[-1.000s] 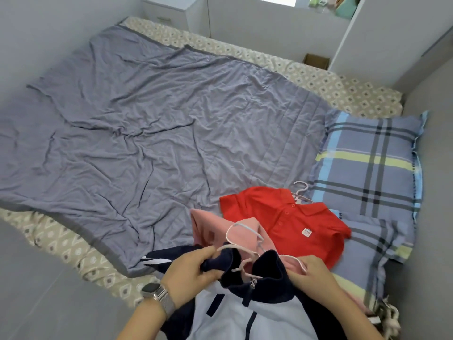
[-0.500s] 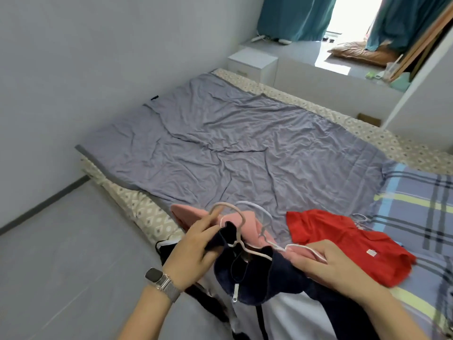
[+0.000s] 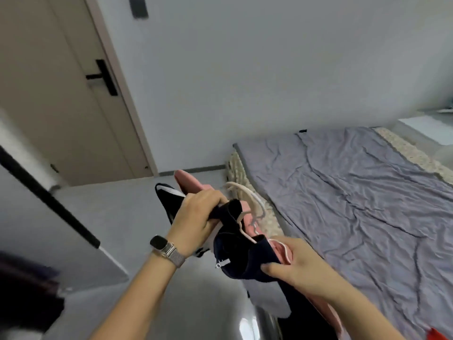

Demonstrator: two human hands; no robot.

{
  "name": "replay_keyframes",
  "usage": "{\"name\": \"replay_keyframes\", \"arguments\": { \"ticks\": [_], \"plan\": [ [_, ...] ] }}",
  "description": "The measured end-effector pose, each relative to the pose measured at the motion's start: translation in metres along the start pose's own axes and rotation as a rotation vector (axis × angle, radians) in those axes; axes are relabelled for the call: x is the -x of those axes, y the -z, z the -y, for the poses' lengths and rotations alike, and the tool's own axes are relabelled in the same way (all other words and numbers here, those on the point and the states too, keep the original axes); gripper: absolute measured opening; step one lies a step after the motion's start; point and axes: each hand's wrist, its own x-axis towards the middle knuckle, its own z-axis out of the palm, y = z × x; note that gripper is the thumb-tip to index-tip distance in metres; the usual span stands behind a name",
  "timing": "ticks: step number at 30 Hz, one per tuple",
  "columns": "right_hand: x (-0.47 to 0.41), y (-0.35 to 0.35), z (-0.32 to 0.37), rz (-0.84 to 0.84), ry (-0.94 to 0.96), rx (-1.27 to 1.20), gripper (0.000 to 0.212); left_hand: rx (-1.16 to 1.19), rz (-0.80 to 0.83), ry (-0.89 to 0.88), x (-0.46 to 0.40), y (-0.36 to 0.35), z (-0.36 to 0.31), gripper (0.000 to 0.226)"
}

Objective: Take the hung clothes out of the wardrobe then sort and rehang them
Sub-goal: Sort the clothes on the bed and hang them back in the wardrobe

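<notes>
Standing at the far left is a beige door (image 3: 56, 94) with a black handle, and nearer the bottom left a dark opening (image 3: 27, 290) is showing, too blurred to say whether it is the wardrobe or what is in it. Moving right, the left hand (image 3: 196, 217), with a watch (image 3: 160, 244) on its wrist, is gripping the dark collar of a navy and white jacket (image 3: 235, 256), its fingers (image 3: 208, 198) curling tightly round the fabric. A pink garment (image 3: 188, 184) is bunching behind that hand, and pale hangers (image 3: 247, 195) are poking up between the two garments. The whole bundle is hanging in the air over the grey floor (image 3: 110, 217), beside the bed (image 3: 367, 192). Further right, the right hand (image 3: 299, 266) is pinching the jacket's shoulder between thumb and fingers, with a pink edge trapped under them. At the bottom right corner a scrap of red cloth (image 3: 438, 336) is peeking in.

My judgement is that the hangers look tangled together, so pulling one free could drag the other garment off its hanger or drop it on the floor. The pink piece seems to be held only indirectly and could slip out if the grip shifts. A hook could also snag the bedding while the bundle is swinging past. No containers with visible contents are showing.
</notes>
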Motion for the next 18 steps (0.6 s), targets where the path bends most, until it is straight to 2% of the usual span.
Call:
{"name": "replay_keyframes", "arguments": {
  "ticks": [2,3,6,7,9,11,14,16,18],
  "plan": [
    [-0.023,-0.020,0.012,0.067,0.034,-0.114,0.022,-0.056,-0.172,0.136,0.016,0.017,0.012,0.022],
    [-0.035,-0.030,0.018,0.118,0.052,-0.180,0.019,-0.074,-0.299,0.266,0.025,0.024,0.014,0.024],
    [-0.070,-0.060,0.035,0.208,0.060,-0.350,0.017,0.040,-0.716,0.839,0.061,0.037,0.017,0.023],
    [-0.082,-0.071,0.041,0.236,0.065,-0.375,0.020,0.190,-0.754,0.997,0.074,0.039,0.014,0.016],
    [-0.102,-0.096,0.053,0.291,0.074,-0.382,0.020,0.539,-0.669,1.178,0.092,0.038,0.003,0.009],
    [-0.115,-0.123,0.063,0.372,0.075,-0.414,0.013,0.740,-0.642,1.234,0.101,0.037,-0.007,0.017],
    [-0.127,-0.156,0.076,0.503,0.071,-0.423,0.006,0.859,-0.774,1.264,0.109,0.044,-0.005,0.022],
    [-0.132,-0.171,0.083,0.578,0.110,-0.369,0.011,0.929,-0.879,1.280,0.117,0.051,-0.004,0.022],
    [-0.133,-0.188,0.089,0.649,0.153,-0.293,0.005,0.998,-0.990,1.255,0.127,0.057,-0.008,0.023]
  ]
}}
